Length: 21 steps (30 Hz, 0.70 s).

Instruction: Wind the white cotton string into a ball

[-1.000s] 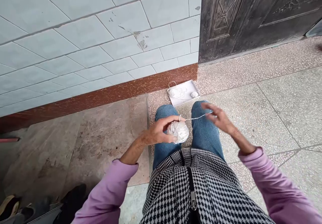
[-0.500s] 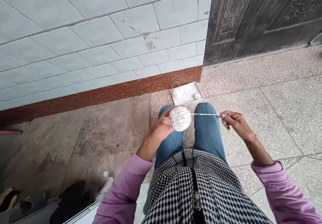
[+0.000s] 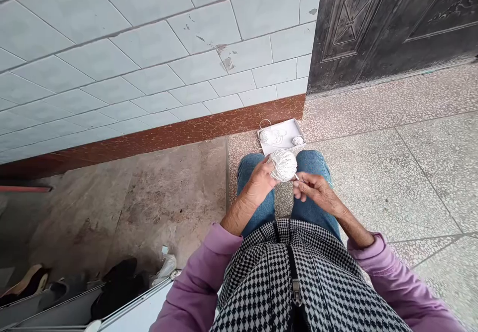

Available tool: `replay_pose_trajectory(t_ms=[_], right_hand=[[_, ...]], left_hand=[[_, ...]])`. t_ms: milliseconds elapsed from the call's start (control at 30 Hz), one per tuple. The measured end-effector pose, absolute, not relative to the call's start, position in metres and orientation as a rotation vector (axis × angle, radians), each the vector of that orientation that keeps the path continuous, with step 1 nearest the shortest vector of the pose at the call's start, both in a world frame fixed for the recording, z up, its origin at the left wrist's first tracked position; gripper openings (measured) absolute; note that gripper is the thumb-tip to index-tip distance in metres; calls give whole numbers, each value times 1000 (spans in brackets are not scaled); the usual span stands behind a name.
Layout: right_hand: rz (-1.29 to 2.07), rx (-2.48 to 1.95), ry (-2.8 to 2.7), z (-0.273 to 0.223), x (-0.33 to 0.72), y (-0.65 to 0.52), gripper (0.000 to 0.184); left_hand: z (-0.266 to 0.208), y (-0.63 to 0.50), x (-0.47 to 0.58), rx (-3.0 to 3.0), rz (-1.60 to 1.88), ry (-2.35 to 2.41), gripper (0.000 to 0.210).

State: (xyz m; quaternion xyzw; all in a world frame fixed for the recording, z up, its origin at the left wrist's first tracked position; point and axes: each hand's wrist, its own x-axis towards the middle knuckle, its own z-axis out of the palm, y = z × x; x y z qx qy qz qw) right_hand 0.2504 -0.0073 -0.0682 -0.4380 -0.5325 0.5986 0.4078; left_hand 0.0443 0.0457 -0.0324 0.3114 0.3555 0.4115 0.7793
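Note:
A ball of white yarn (image 3: 284,166) is held above the knees by my left hand (image 3: 261,182), whose fingers wrap round its left side. Close to the ball's lower right, my right hand (image 3: 315,191) pinches the short strand (image 3: 297,176) of white yarn that runs from the ball. Beyond the knees, a shallow white box (image 3: 286,135) on the floor holds a loose heap of white yarn (image 3: 272,137) and a small white ball (image 3: 298,140). A loop of yarn sticks out over the box's left edge.
A tiled wall (image 3: 194,80) with a brown base stands ahead, and a dark carved door (image 3: 369,33) is at the right. Shoes (image 3: 28,282) and a rack (image 3: 138,307) are at the lower left. Jeans-clad knees (image 3: 311,163) lie under the hands.
My right hand has moved left, from well out to the side to right beside the ball. The taut strand between them has become short. The ball has shifted slightly right in view.

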Motion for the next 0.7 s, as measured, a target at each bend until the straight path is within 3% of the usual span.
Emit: replay_pose_trajectory(t_ms=[233, 500, 700], right_hand=[[1570, -1095, -986, -62, 271, -6, 52], [1264, -1224, -1577, -45, 262, -24, 55], [1074, -1186, -1944, -1, 263, -36, 49]], left_hand=[[-36, 42, 46, 583, 838, 731, 66], [-34, 48, 53, 759, 943, 866, 57], [-34, 46, 50, 1427, 897, 1179, 55]])
